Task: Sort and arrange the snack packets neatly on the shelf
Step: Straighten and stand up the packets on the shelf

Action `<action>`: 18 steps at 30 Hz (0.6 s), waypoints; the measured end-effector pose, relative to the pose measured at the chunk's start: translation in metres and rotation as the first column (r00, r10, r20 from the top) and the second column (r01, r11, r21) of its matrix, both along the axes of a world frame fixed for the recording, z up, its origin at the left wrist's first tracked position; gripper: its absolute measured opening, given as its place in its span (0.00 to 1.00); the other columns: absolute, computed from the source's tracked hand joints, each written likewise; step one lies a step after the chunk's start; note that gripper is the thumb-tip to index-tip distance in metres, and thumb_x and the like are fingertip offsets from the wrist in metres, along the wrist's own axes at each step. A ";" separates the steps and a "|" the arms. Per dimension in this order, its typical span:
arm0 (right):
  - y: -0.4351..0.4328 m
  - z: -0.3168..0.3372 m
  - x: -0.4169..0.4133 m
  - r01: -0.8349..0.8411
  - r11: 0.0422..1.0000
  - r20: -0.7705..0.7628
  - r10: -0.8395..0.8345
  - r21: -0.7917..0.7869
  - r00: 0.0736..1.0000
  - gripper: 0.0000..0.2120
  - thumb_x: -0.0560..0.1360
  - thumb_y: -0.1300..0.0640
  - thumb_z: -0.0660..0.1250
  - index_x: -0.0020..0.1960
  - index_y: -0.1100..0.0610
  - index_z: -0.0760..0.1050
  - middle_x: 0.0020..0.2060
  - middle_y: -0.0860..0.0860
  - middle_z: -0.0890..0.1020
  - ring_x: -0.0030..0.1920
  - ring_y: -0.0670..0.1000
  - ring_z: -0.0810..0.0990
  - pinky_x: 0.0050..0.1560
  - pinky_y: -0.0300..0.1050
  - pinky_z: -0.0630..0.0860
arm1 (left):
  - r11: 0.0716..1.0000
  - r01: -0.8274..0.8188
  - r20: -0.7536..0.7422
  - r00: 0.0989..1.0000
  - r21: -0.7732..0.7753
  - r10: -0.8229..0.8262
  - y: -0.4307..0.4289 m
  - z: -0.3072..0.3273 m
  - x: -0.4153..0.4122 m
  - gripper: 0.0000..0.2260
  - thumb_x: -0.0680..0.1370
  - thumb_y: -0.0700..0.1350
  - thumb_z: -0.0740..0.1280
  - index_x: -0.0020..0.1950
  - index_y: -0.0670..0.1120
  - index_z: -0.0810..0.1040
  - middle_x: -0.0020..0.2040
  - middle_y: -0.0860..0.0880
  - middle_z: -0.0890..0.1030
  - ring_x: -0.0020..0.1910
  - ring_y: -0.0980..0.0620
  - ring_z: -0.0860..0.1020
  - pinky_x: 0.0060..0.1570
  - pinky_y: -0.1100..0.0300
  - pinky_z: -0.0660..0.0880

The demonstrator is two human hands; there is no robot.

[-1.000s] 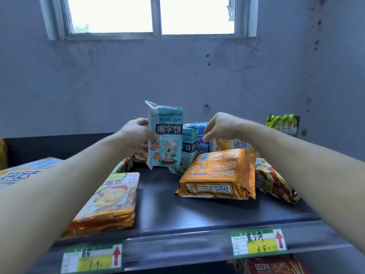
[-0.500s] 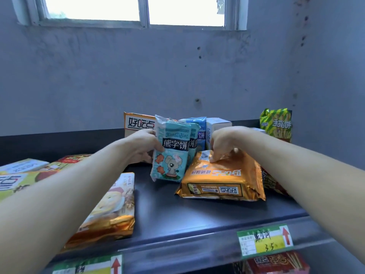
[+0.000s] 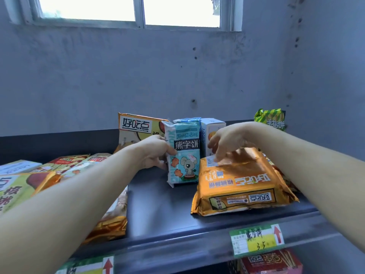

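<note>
A teal koala biscuit packet stands upright on the dark shelf, and my left hand grips its left edge. More teal and blue packets stand right behind it. To the right lies a flat orange biscuit pack. My right hand hovers over the orange pack's far end, fingers loosely spread and pointing down, with nothing in it. A white and blue box stands behind that hand.
An orange packet leans against the shelf's back wall. A green packet stands at the far right. Several flat packs lie along the left, partly under my left arm. Price tags hang on the front rail; a red box sits below.
The teal packet has been lowered from the air onto the shelf, upright. My right hand came down onto the orange pack and has now lifted off it, fingers spread.
</note>
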State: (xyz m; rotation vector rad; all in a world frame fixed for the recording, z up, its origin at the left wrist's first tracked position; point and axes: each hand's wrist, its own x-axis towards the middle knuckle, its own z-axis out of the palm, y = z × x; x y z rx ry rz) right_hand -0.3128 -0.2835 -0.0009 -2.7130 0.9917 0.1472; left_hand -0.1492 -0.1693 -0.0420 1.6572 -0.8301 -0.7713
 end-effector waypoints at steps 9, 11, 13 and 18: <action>-0.007 -0.007 0.018 -0.008 1.000 0.306 0.002 0.020 0.952 0.12 0.75 0.59 0.67 0.58 0.58 0.74 0.54 0.54 0.80 0.54 0.53 0.79 0.54 0.47 0.78 | 0.990 -0.117 0.022 0.993 -0.083 0.120 -0.022 -0.013 -0.034 0.15 0.75 0.31 0.64 0.61 0.38 0.72 0.53 0.40 0.81 0.42 0.45 0.81 0.34 0.48 0.79; -0.009 -0.010 0.017 -0.004 0.999 0.307 0.014 -0.034 0.952 0.13 0.75 0.58 0.67 0.59 0.59 0.75 0.54 0.54 0.81 0.53 0.54 0.80 0.56 0.50 0.78 | 0.986 -0.140 0.039 0.989 -0.087 0.144 -0.024 -0.013 -0.036 0.15 0.75 0.32 0.65 0.60 0.38 0.71 0.53 0.40 0.81 0.40 0.47 0.81 0.31 0.51 0.78; -0.010 -0.013 0.016 -0.012 0.998 0.317 0.028 -0.054 0.948 0.13 0.75 0.58 0.67 0.59 0.60 0.75 0.54 0.54 0.81 0.53 0.54 0.80 0.56 0.51 0.78 | 0.984 -0.155 0.071 0.984 -0.091 0.161 -0.022 -0.012 -0.035 0.13 0.75 0.31 0.65 0.59 0.39 0.71 0.54 0.40 0.81 0.42 0.46 0.81 0.33 0.51 0.78; -0.008 -0.017 0.015 -0.056 0.998 0.363 0.055 -0.007 0.930 0.11 0.76 0.57 0.66 0.58 0.59 0.77 0.51 0.54 0.82 0.50 0.53 0.82 0.53 0.48 0.79 | 0.982 -0.172 0.114 0.977 -0.082 0.181 -0.013 -0.007 -0.032 0.13 0.75 0.31 0.64 0.58 0.38 0.72 0.55 0.40 0.80 0.51 0.41 0.81 0.48 0.42 0.79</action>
